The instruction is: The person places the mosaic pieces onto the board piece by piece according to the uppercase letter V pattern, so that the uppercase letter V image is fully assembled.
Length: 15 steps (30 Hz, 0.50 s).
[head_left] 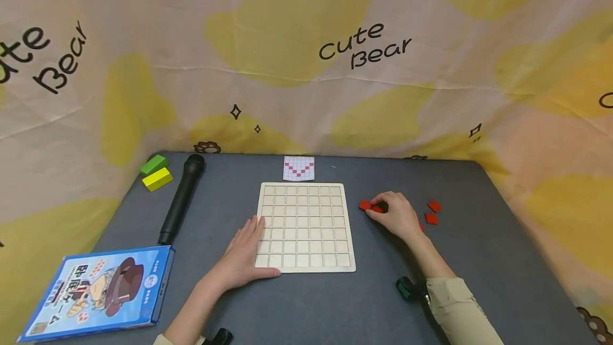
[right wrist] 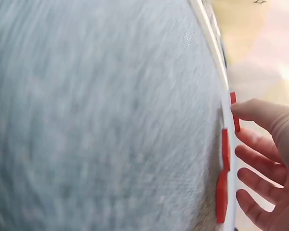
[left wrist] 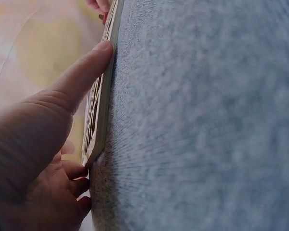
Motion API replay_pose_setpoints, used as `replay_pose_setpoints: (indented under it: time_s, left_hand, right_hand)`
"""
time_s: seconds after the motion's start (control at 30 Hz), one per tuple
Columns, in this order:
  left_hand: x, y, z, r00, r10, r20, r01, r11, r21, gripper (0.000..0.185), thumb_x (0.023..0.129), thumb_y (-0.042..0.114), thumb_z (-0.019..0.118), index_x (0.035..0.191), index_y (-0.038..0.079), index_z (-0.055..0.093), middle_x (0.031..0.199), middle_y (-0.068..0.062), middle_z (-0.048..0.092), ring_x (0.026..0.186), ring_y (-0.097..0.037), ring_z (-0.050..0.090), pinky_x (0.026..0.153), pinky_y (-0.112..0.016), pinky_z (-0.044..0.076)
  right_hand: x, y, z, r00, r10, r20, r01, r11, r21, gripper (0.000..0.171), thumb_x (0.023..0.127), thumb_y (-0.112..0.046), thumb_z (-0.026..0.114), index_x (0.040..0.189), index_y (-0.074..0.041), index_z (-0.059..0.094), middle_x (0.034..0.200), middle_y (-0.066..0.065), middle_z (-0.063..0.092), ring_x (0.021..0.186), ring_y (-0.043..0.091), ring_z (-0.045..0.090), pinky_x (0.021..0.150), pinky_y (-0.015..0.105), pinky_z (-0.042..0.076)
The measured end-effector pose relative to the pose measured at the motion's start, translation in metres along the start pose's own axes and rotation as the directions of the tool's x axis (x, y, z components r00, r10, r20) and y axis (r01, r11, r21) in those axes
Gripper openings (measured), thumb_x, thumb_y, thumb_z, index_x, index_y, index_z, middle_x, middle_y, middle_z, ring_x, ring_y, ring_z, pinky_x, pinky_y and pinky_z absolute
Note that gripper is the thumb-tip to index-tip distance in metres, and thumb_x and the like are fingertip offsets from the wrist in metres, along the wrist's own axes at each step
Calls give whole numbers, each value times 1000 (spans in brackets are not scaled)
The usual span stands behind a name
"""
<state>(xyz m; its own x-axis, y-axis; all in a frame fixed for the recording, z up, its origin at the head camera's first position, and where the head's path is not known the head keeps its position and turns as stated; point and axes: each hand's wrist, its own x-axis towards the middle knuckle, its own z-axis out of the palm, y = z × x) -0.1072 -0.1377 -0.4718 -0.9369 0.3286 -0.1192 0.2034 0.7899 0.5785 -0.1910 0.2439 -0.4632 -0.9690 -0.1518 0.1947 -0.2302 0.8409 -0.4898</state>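
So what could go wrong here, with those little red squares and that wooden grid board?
The red tiles are thin and lie flat on the table, so the right hand, fingertips on two of them, might fumble one or lift two at once. The grid board looks light; the left hand only rests against its edge, so a nudge could shift it. Its cells are small, so a tile may land askew.

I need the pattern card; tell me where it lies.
In the head view, the pattern card lies at the table's far edge, just behind the wooden grid board.
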Motion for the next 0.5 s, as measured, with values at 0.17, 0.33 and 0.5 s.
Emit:
replay_pose_setpoints:
  time_s: [0.17,0.33,0.5]
  left_hand:
    - [-1,2,1,1000,-2,-7,2,1000,11,126,68,61,80,154,-2,14,159,-24,8,147,-40,7,114,-59,12]
    - [0,5,2,1000,6,-11,-6,1000,26,123,70,62,78,155,1,14,160,-24,8,146,-41,6,114,-59,9]
    - [1,5,4,1000,13,-19,-13,999,35,121,71,62,78,155,3,13,160,-23,7,147,-40,4,113,-59,7]
  right_hand:
    - [-3,-13,1,999,-34,3,33,998,58,24,80,-27,80,96,-10,73,108,11,67,105,33,55,91,52,44]
    - [-7,-31,8,996,-84,11,82,990,115,22,79,-27,82,95,-13,74,104,6,69,97,26,57,83,44,46]
    - [-12,-50,19,990,-141,21,135,974,183,19,78,-23,82,94,-16,74,100,-1,69,96,21,59,80,39,47]
